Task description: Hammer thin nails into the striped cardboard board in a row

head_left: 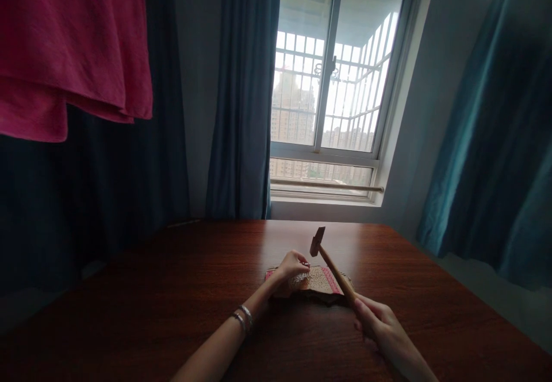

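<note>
My right hand (371,320) is wrapped round the wooden handle of a hammer (334,270). The hammer's dark head is raised at the upper end, tilted up and to the left. My left hand (293,266) is closed in a pinch above the left part of a flat piece of cardboard (319,277). What the pinched fingers hold is too small to make out. Dark specks or holes cover the tan cardboard, which has pink-red bands and ragged edges. Silvery bits show beside my left fingers, partly hidden by the hand.
A glossy brown wooden table (207,290) lies under the cardboard. Behind it are a barred window (319,100) and blue curtains (244,100). A pink-red cloth (77,48) hangs at the upper left.
</note>
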A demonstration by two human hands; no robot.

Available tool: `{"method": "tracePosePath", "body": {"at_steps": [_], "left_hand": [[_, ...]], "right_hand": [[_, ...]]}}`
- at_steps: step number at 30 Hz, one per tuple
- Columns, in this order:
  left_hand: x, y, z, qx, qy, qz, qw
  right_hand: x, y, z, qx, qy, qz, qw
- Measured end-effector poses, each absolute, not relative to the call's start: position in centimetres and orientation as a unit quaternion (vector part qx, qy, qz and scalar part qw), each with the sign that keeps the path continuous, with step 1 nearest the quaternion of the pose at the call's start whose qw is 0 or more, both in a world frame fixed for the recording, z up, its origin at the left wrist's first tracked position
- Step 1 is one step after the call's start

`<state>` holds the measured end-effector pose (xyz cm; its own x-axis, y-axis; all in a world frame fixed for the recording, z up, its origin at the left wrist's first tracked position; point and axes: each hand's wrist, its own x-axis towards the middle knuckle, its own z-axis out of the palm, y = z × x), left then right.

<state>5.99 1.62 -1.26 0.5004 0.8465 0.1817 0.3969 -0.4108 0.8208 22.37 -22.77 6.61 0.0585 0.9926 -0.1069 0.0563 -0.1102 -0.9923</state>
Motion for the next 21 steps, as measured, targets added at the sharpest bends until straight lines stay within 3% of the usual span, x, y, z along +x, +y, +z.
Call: {"method": "tracePosePath", "body": {"at_steps": [21], "left_hand": [[5.9, 1.1, -0.6, 0.785, 0.389, 0.304, 0.374]], "right_hand": [[22.1, -22.7, 6.3, -0.552, -0.485, 0.496, 0.464]]}}
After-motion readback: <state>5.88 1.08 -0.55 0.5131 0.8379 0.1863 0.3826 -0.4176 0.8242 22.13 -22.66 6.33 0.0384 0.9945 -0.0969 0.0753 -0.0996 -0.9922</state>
